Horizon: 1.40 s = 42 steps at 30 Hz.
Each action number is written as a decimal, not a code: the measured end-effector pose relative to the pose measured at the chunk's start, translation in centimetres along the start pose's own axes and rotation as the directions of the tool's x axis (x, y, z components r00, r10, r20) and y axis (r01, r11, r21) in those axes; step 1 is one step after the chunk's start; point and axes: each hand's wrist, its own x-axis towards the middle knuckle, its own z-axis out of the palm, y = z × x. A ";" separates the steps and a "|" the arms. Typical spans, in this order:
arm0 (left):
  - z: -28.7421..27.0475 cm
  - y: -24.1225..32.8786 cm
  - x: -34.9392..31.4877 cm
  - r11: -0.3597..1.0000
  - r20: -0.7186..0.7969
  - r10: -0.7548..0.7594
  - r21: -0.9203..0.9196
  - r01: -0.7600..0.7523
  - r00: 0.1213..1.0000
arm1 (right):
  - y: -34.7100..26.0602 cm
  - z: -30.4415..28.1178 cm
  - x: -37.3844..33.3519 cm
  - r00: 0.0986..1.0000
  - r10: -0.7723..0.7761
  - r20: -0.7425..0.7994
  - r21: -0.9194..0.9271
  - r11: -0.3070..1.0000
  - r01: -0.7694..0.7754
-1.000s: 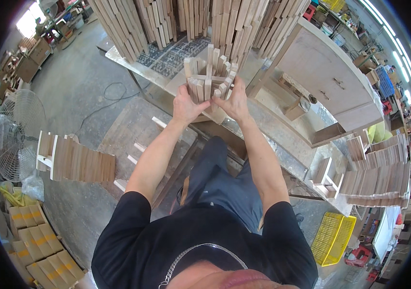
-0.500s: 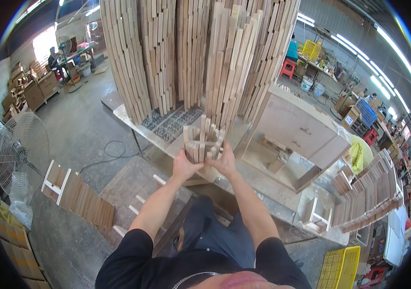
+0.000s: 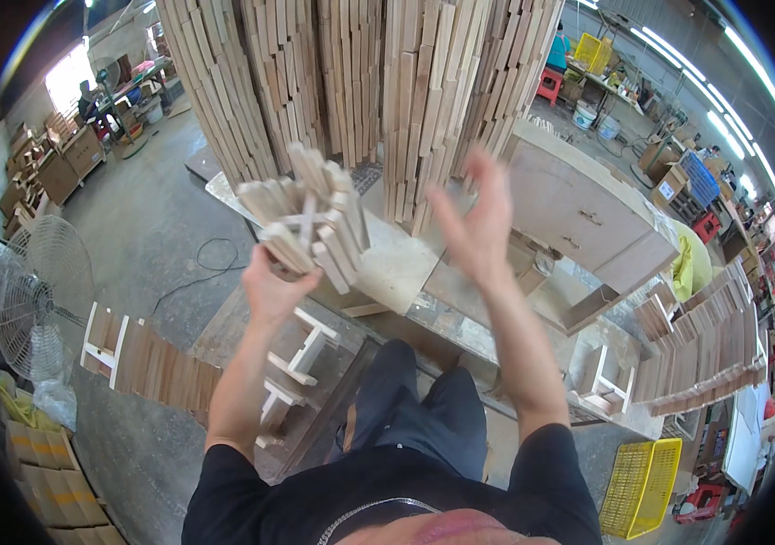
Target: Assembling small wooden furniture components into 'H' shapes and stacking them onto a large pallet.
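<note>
My left hand (image 3: 278,286) grips the near lower side of a bundle of short wooden strips (image 3: 344,232), tilted above the bench's left part. A pale crosspiece shows among the strips, whose top ends are smeared by motion. My right hand (image 3: 476,218) is raised apart from the bundle, fingers spread and somewhat blurred, with nothing visible in it. It is nearest to the tall stacks of long wooden strips (image 3: 424,109) standing along the back of the bench. The bench top (image 3: 396,277) shows between my two hands.
A wooden box-like jig (image 3: 587,222) stands right of my right hand. Rows of slatted wooden pieces (image 3: 696,350) lie at the right, others (image 3: 165,363) at the left. White-ended frames (image 3: 301,350) sit by my left forearm. A fan (image 3: 42,291) and a yellow crate (image 3: 641,486) stand lower.
The bundle has moved left and up and now tilts, carried by my left hand. My right hand has let go of it and swung up to the right, toward the tall stacks.
</note>
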 end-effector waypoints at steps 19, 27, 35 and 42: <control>-12.9 16.0 17.8 0.973 -0.022 0.198 -0.119 -0.199 0.980 | 8.3 3.7 21.3 0.978 0.158 -0.136 -0.055 0.985 -0.166; -10.6 28.2 31.5 0.912 -0.005 0.405 -0.066 -0.405 0.914 | 7.9 3.9 21.5 0.990 0.089 -0.113 -0.110 0.989 -0.101; -0.3 37.3 37.0 0.861 0.214 0.505 -0.193 -0.471 0.836 | 7.4 4.3 21.0 0.987 0.022 -0.160 -0.134 0.990 -0.044; 5.2 37.5 38.8 0.893 0.247 0.444 -0.200 -0.403 0.861 | 8.0 4.1 20.9 0.983 0.017 -0.183 -0.125 0.991 -0.040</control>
